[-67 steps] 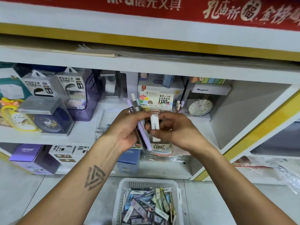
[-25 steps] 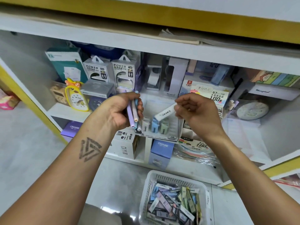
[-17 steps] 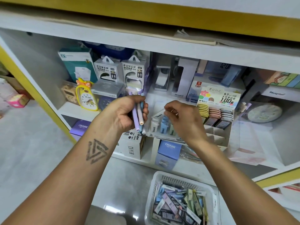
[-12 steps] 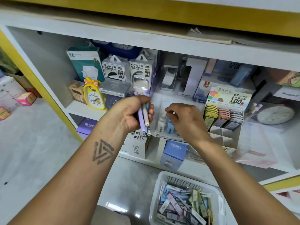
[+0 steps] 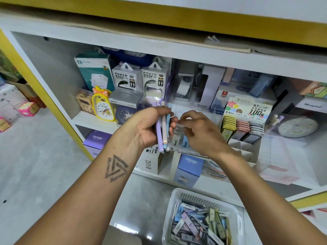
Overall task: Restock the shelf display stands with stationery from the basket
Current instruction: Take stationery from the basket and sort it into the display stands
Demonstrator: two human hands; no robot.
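A white shelving unit (image 5: 53,71) with mustard-yellow edge trim (image 5: 177,20) stands on a pale grey glossy tiled floor (image 5: 35,165). Soft, even light reflects off the tiles. Small colourful cardboard boxes (image 5: 26,108) sit at far left.

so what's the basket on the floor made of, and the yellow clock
Basket: looks like white moulded plastic, with perforated mesh walls and a smooth rim. Yellow clock: probably glossy plastic, with a moulded duck shape and bow; can't be sure.
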